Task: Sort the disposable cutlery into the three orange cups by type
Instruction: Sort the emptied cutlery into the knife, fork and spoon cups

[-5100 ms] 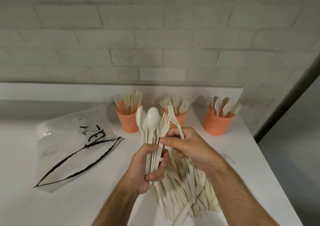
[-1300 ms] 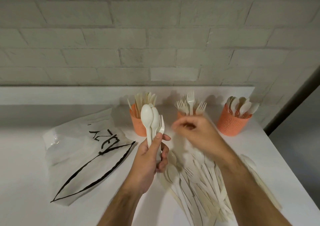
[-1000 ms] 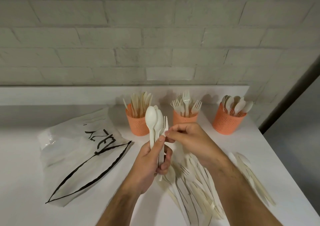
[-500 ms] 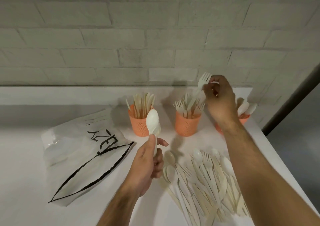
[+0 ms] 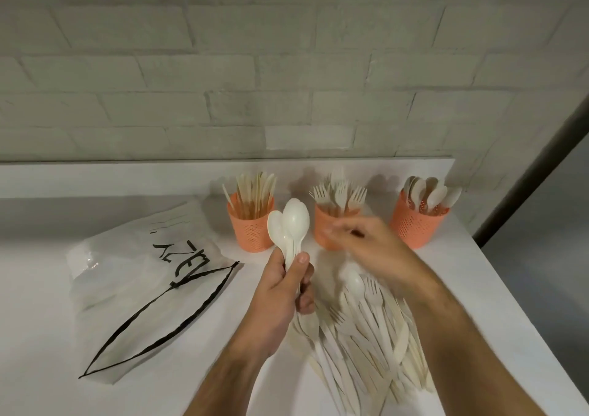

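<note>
held spoons: small bunch of white plastic spoons (image 5: pixel 291 224), bowls up, long axis near upright, handles down in the fist
left hand: left hand (image 5: pixel 280 285) grips the spoon handles, fingers and thumb curled round them
right hand: right hand (image 5: pixel 369 246) blurred, just right of the bunch, in front of the middle cup; fingers look loose, nothing seen in them
key relation: spoon bowls sit just left of the right fingertips, at about the same height; right hand nearer to the bowls, and nearer to the spoon cup
spoon cup: right orange perforated cup with spoons (image 5: pixel 416 224), far right of the row, well apart from the bunch
other cups: left orange cup with knives (image 5: pixel 251 227); middle orange cup with forks (image 5: pixel 331 227)
unsorted pile: heap of pale mixed cutlery (image 5: pixel 366 336) on white table (image 5: pixel 63 336), under the right forearm
judgement: likely the spoons go rightward to the spoon cup next; much left to sort
other: crumpled clear plastic bag with black print (image 5: pixel 153 275), left of hands
</note>
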`<state>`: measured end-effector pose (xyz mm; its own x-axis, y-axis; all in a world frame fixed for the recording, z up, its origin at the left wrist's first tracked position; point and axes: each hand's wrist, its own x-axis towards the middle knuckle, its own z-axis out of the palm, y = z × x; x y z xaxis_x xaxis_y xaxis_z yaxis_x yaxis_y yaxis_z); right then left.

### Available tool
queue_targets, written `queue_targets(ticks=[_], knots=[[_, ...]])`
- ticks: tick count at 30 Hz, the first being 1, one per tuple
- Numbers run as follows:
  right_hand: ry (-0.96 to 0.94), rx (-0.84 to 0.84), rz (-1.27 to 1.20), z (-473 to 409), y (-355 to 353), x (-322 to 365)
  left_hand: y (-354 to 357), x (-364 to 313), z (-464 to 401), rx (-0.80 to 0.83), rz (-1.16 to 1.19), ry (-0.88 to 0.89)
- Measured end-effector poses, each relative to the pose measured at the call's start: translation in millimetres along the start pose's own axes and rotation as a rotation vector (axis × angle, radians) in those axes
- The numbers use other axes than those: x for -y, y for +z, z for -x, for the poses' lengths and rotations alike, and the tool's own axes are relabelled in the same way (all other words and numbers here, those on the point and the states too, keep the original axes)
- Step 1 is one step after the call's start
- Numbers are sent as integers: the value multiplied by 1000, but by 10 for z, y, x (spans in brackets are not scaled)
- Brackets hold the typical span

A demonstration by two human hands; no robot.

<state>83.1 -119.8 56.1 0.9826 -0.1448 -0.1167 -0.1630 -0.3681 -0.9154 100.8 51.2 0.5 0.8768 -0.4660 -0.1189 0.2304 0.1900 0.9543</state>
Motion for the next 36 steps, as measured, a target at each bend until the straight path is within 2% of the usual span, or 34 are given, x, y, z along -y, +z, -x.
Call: queue_targets(ticks=[2, 6, 9, 14, 18, 20, 22, 24, 27, 29, 32, 36], knots=[[-16, 95, -9, 130, 80, -32, 82, -1, -4, 47, -75, 28], [-26, 15, -54, 210, 157, -102, 313, 28, -43, 157, -291, 68], [-48, -60, -66, 261, 39, -223, 436, 70, -93, 139, -416, 74], [10, -123, -294, 371, -164, -378, 642, 128, -209, 143, -605, 116], [23, -138, -392, 409, -283, -442, 836, 172, -284, 138, -656, 191], [-8, -145, -385, 405, -439, -445, 886, 162, -291, 217, -611, 169], [-62, -223, -354, 371, -659, -414, 828, 165, -305, 245, -619, 130], [-109, -369, -311, 269, -924, -399, 631, 248, -347, 142, -678, 142], [-173, -579, -247, 31, -1301, -460, 184, 437, -392, -133, -886, 244], [-187, -675, -145, -148, -1459, -554, -97, 581, -362, -274, -970, 249], [-147, -728, -62, -372, -1548, -722, -335, 754, -254, -329, -942, 216], [-57, -670, 32, -475, -1492, -883, -420, 833, -195, -330, -890, 198]])
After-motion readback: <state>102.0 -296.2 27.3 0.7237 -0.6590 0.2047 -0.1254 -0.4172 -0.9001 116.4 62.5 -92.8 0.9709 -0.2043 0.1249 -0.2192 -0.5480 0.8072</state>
